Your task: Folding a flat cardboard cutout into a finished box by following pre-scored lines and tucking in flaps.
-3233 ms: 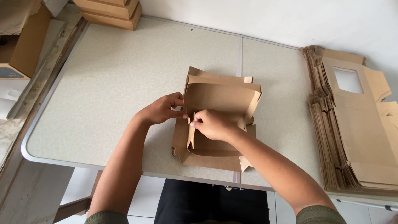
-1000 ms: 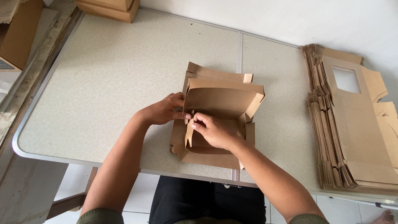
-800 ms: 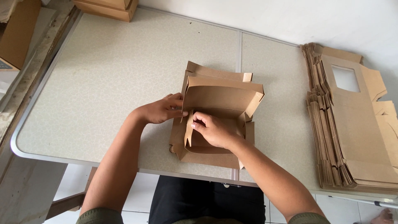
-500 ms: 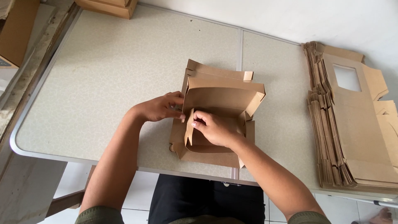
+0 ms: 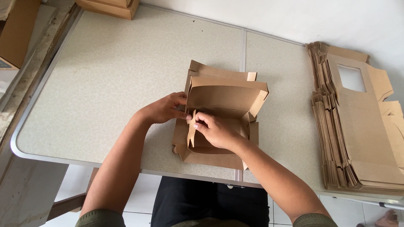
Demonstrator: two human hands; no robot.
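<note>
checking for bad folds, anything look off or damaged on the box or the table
Nothing looks damaged or spilled. The half-folded kraft box sits square on the table, with the left hand and right hand at its left side flap. The stack of flat box blanks fans out a little at its edges.

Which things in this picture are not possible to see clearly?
- Head view: the left side flap of the brown box is partly covered by the right hand and left hand.
- The stack of flat boxes is cut off by the right edge.
- The cartons are cut off by the top edge.
</note>
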